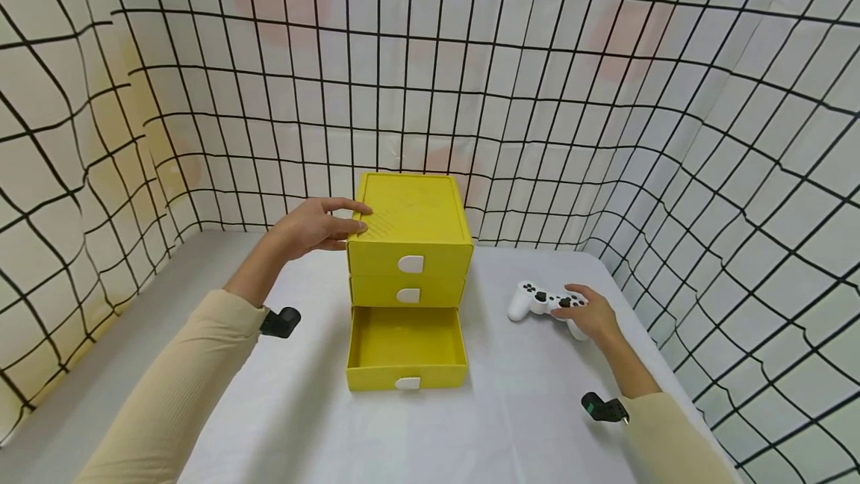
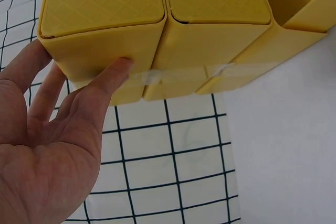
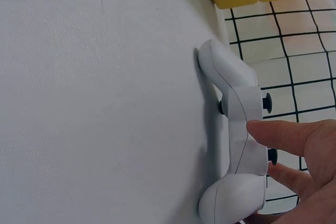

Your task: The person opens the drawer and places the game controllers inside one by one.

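A yellow desktop drawer unit (image 1: 411,264) stands in the middle of the table, its bottom drawer (image 1: 406,376) pulled out and bare inside. My left hand (image 1: 316,224) rests on the unit's upper left edge with fingers extended. In the left wrist view, the thumb of that left hand (image 2: 63,140) presses the yellow side wall. To the right lies a white game controller (image 1: 540,302) with black thumbsticks. My right hand (image 1: 593,314) pinches its right part, thumb against the near side. The right wrist view shows that thumb on the middle of the controller (image 3: 244,111); other fingers are partly hidden.
Black wire grid panels (image 1: 430,107) enclose the back and both sides, backed by white sheeting. A white cloth (image 1: 484,424) covers the tabletop. The upper two drawers (image 1: 376,291) are closed and have white tab handles.
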Demonstrator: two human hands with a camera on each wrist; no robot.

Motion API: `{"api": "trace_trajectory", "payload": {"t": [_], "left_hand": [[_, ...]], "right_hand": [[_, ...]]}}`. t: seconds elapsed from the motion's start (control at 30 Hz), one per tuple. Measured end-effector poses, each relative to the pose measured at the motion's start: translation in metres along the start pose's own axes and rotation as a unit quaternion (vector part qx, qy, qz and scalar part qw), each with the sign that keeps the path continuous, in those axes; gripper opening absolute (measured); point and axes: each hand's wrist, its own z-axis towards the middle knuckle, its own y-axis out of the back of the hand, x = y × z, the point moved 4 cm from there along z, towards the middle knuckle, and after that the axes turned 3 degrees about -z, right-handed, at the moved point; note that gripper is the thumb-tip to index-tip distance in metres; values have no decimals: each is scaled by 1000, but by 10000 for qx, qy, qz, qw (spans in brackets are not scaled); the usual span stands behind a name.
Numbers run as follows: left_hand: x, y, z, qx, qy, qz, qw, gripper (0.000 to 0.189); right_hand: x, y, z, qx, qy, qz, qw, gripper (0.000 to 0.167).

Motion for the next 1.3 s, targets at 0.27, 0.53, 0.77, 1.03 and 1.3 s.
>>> {"api": "trace_trajectory", "payload": {"t": [0.27, 0.53, 0.77, 1.03, 1.3], "left_hand": [[1, 1, 1, -29, 2, 23, 10000, 47], [1, 1, 2, -74, 47, 41, 10000, 47], [1, 1, 1, -74, 39, 88, 9999, 48], [1, 1, 1, -83, 36, 74, 9999, 48], [1, 1, 1, -74, 41, 46, 10000, 48]], "right_hand": [[-1, -4, 2, -26, -99, -63, 9999, 72], [0, -3, -1, 27, -172, -17, 9998, 71], [1, -4, -2, -1, -194, -114, 9997, 71], [3, -3, -3, -250, 213, -623, 9975, 69], [4, -3, -3, -624, 422, -786, 9941, 69]]}}
